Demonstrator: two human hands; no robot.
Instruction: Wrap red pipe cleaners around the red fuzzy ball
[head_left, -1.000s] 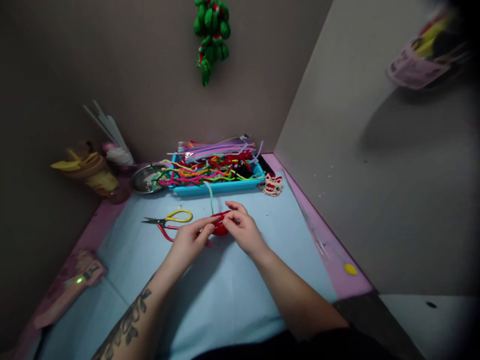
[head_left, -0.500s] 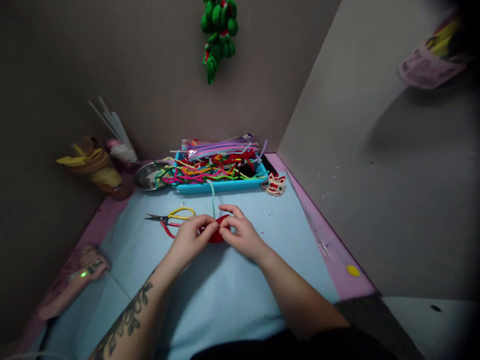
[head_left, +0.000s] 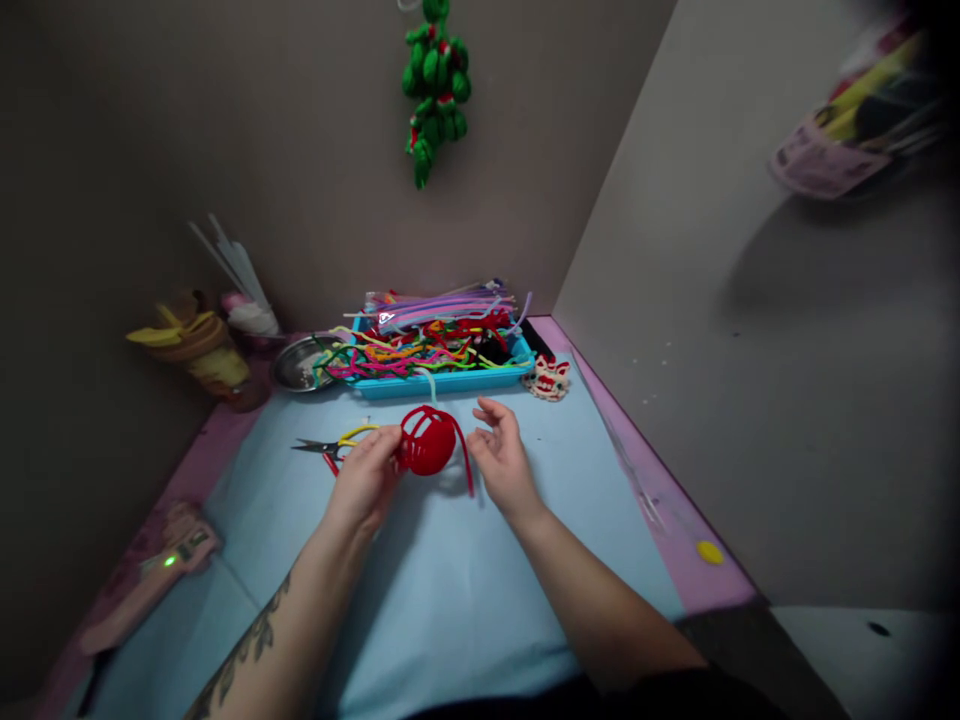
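Note:
A round red pipe-cleaner ball point(head_left: 429, 443) is held up over the light-blue cloth. Its lower part is tightly wound, while gaps show between the strands at its upper left. My left hand point(head_left: 369, 470) grips its left side between thumb and fingers. From its top a loose red strand point(head_left: 463, 455) bends down on the right. My right hand point(head_left: 502, 455) is just right of this strand, fingers apart and slightly curled, with nothing in it. Scissors point(head_left: 330, 448) with yellow and red handles lie behind my left hand, partly covered by it.
A blue tray point(head_left: 450, 382) of colourful pipe cleaners stands at the back, beside a metal bowl point(head_left: 289, 365). Right of it lies a cream-and-red face-shaped piece point(head_left: 549, 378). A pink glue gun point(head_left: 154, 590) with a green light is at left. Walls border the table.
My right hand has let go of the red ball and moved right, its fingers parting. My left hand now holds the ball alone, raised and more fully in sight.

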